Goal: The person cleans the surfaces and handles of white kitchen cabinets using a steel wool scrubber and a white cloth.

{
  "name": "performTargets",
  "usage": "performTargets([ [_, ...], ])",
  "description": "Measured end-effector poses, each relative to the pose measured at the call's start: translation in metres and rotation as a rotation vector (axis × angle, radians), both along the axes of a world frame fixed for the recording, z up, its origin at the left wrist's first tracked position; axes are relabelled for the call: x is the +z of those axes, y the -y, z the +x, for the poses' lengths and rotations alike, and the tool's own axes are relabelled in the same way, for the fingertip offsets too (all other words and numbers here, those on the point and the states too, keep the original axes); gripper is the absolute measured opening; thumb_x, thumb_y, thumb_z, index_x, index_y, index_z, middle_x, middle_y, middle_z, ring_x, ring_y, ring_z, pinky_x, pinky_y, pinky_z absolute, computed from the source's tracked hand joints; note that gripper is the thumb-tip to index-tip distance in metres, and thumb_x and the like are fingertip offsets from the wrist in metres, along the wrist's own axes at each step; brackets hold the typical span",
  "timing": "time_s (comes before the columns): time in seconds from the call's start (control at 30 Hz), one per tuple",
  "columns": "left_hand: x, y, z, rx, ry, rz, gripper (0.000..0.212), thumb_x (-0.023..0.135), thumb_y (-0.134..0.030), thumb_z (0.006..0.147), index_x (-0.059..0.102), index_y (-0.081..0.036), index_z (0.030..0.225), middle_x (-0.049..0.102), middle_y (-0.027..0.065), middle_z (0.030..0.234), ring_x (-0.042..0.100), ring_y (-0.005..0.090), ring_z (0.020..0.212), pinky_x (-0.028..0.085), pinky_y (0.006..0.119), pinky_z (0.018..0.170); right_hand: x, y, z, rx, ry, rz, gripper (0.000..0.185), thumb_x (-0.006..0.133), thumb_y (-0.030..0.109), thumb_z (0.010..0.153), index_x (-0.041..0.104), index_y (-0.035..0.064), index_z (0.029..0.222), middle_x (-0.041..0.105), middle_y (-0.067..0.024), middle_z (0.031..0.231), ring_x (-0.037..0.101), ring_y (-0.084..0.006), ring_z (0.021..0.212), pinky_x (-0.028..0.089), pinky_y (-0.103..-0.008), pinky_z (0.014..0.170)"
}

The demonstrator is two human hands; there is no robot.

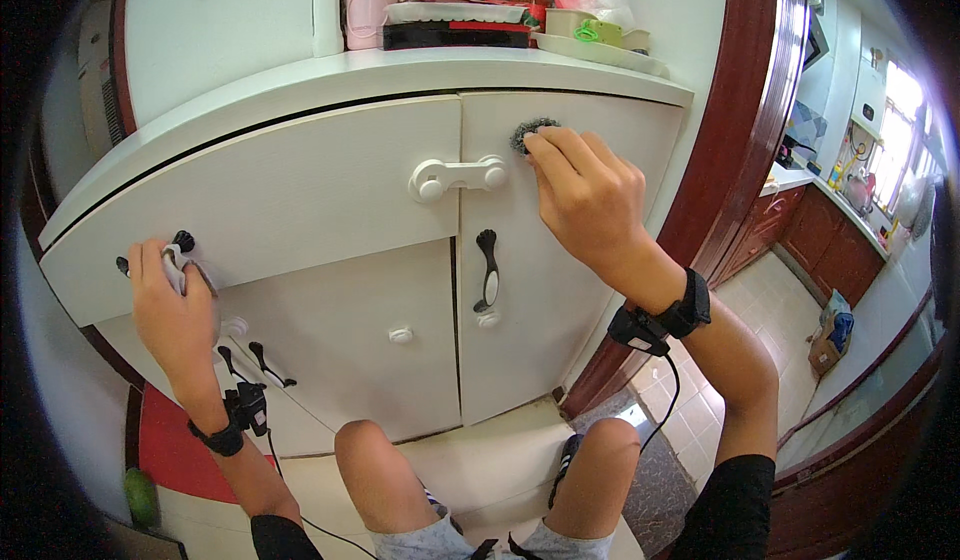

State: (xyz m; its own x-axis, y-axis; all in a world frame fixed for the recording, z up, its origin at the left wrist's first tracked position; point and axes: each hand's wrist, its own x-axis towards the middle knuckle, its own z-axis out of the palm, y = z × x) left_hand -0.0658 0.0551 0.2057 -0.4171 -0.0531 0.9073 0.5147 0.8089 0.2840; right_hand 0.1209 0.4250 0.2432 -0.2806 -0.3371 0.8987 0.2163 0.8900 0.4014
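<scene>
My right hand (589, 185) pinches a dark steel wool scrubber (531, 135) against the upper part of the white cabinet door (555, 260). Just left of it, a white plastic child-safety latch (457, 176) spans the gap between this door and the wide drawer front (322, 192). Below the latch is a black and white handle (487, 271). At the left, my left hand (171, 312) holds a crumpled light cloth (177, 266) at the drawer's black handle (183, 241); the fingers hide part of both.
Bottles, boxes and trays (456, 34) stand on the cabinet top (360, 72). A dark red door frame (720, 147) rises at the right, with a kitchen beyond. Two handles (270, 365) are low at the left. A green melon-like object (141, 497) lies on the floor. Cables hang from both wrist devices.
</scene>
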Motion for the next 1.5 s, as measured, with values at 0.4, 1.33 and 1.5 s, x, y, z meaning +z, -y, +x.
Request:
performTargets([
  [0.4, -0.002, 0.006, -0.004, -0.004, 0.002, -0.021, 0.026, 0.061, -0.004, 0.088, 0.056, -0.002, 0.113, 0.058, 0.0162, 0.112, 0.06, 0.0404, 0.106, 0.048, 0.045, 0.091, -0.013, -0.01, 0.004, -0.035, -0.023, 0.057, 0.028, 0.068, 0.003, 0.068, 0.069, 0.0076, 0.096, 0.063, 0.0005, 0.092, 0.06, -0.0176, 0.083, 0.049, -0.0295, 0.06],
  [1.33, -0.008, -0.002, -0.018, 0.017, 0.092, -0.125, 0.053, 0.064, 0.0, 0.083, 0.05, -0.01, 0.133, 0.052, 0.0142, 0.136, 0.06, 0.0421, 0.116, 0.052, 0.047, 0.093, -0.018, -0.016, -0.016, -0.088, -0.108, 0.153, 0.016, 0.068, 0.006, 0.075, 0.068, 0.0065, 0.092, 0.06, 0.0001, 0.086, 0.059, -0.0158, 0.077, 0.047, -0.028, 0.056],
  [1.5, -0.01, 0.011, -0.028, -0.074, 0.03, -0.153, 0.054, 0.064, 0.002, 0.081, 0.052, -0.012, 0.132, 0.05, 0.0106, 0.137, 0.064, 0.0411, 0.105, 0.054, 0.046, 0.084, 0.012, -0.005, -0.019, -0.03, -0.112, 0.028, 0.014, 0.065, 0.007, 0.075, 0.063, 0.0099, 0.089, 0.058, -0.0009, 0.086, 0.06, -0.0194, 0.081, 0.05, -0.0317, 0.058],
])
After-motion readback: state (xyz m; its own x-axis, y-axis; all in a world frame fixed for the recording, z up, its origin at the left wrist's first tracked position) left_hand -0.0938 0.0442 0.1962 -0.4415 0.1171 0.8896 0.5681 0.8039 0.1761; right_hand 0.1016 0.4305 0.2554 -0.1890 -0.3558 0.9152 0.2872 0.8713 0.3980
